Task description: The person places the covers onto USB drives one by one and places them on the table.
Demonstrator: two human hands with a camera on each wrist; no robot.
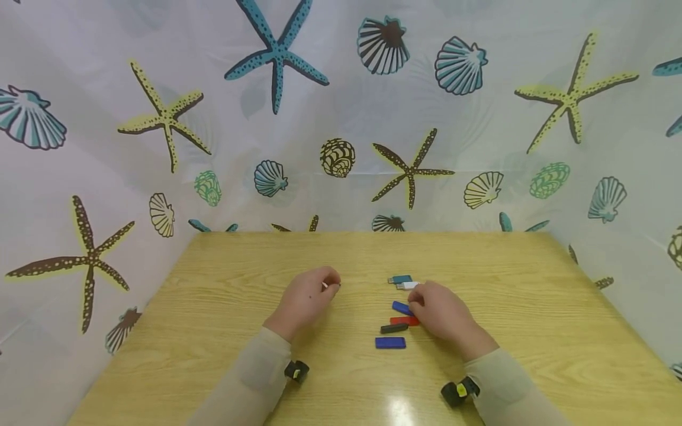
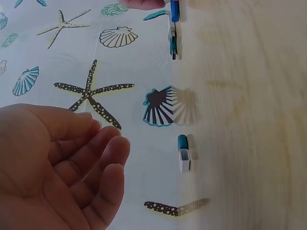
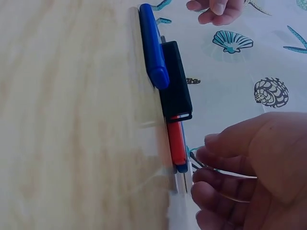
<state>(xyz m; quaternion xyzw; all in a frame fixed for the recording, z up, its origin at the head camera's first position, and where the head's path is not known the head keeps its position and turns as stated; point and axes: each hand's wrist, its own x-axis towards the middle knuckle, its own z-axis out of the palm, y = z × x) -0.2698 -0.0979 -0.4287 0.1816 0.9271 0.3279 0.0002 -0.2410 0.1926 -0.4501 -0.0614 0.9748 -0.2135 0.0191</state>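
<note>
My left hand (image 1: pixel 309 296) hovers above the table with loosely curled fingers, and the left wrist view shows nothing held in it. Beyond it lies a small teal-and-white stick (image 2: pixel 183 143), mostly hidden by the hand in the head view. My right hand (image 1: pixel 441 310) hangs loosely curled over the right end of a blue USB stick (image 1: pixel 402 307); no grip on it shows. Around this hand lie a teal USB stick (image 1: pixel 401 279), a white USB stick (image 1: pixel 409 285), a red stick (image 1: pixel 404 320), a black stick (image 1: pixel 394 328) and another blue stick (image 1: pixel 391 342).
The wooden table (image 1: pixel 229 260) carries the sticks in a loose column right of centre. A white cloth (image 1: pixel 309 201) printed with shells and starfish hangs behind the table and along both sides. Small black cameras are strapped on both wrists.
</note>
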